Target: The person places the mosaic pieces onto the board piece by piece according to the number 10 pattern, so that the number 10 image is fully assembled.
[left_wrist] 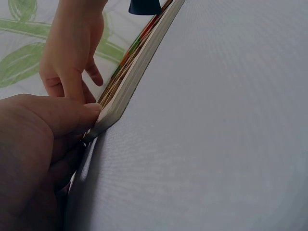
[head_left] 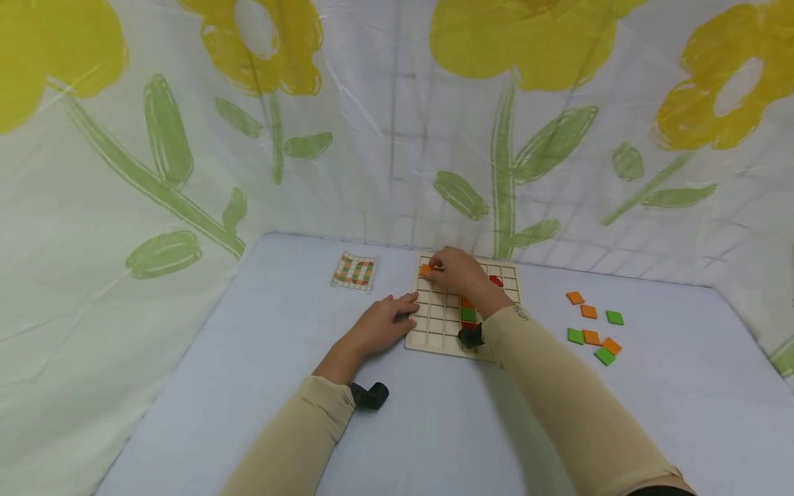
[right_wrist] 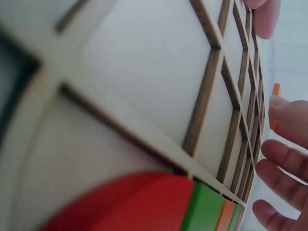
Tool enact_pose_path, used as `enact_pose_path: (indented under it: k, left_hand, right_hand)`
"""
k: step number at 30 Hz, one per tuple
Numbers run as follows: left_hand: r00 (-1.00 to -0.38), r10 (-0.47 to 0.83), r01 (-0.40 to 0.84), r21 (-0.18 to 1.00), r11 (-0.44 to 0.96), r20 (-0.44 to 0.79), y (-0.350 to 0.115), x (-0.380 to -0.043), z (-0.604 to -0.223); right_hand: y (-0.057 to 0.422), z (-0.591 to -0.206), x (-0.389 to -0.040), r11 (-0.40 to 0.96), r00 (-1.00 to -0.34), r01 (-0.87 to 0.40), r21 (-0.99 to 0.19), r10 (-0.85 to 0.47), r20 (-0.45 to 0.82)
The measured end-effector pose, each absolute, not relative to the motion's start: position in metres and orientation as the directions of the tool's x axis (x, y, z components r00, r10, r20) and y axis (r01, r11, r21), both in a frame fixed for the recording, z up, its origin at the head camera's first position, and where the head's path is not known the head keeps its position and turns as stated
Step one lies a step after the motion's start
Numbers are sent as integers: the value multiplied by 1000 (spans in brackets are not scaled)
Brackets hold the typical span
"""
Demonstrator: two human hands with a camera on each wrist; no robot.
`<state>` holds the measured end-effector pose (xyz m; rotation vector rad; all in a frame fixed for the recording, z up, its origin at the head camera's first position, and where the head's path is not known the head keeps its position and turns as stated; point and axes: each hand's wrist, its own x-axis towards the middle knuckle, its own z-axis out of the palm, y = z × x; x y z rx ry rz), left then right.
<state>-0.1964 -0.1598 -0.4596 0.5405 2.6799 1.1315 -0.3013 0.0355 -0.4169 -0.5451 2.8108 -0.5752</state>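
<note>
A pale wooden grid board (head_left: 435, 325) lies on the table. My left hand (head_left: 380, 322) rests at its left edge; in the left wrist view the thumb (left_wrist: 89, 114) touches the board's rim near a corner. Over the board's upper left cells, my right hand (head_left: 460, 270) pinches an orange tile (right_wrist: 274, 107) between thumb and fingertips. Red, green (head_left: 468, 314) and orange tiles sit in a column of cells, partly hidden by the right wrist. A red piece (head_left: 496, 281) shows beyond that wrist.
A patterned card (head_left: 355, 271) with a coloured grid lies left of the board. Several loose orange (head_left: 575, 297) and green tiles (head_left: 615, 317) are scattered to its right. A flower-printed curtain (head_left: 366, 172) hangs behind the table.
</note>
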Motion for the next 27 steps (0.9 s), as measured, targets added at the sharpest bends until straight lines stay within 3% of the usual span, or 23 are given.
enact_pose_path:
  k: [27]
  left_hand:
    - [-917,396,250,720,647,-37,-159,-197,-460]
  right_hand:
    - [42,-412,-300,835,-881,-320,-448,-436,-184]
